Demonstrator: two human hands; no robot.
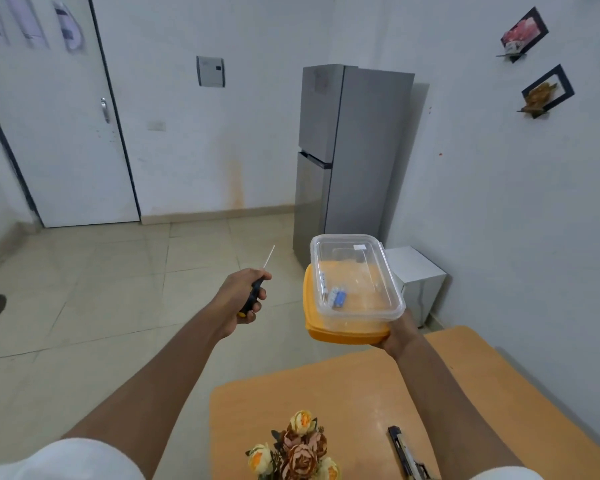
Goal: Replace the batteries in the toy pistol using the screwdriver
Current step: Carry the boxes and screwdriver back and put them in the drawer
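At mid-frame, the left hand (pixel 241 299) fists the screwdriver (pixel 255 292); the right hand (pixel 397 336) cradles the container (pixel 355 282) level, keeping batteries (pixel 337 298) inside, toward the worktop (pixel 361 393).

1. One head-worn, wide-angle view only; nothing shared with another view.
2. Faces forward and down, over outstretched arms and the near orange desk (pixel 343 393).
3. Beyond: floor (pixel 84 271), fridge (pixel 343 150), walls.

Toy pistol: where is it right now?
In the head view, the toy pistol lies on the orange table, bottom right, beside the right forearm and right of the artificial flowers.
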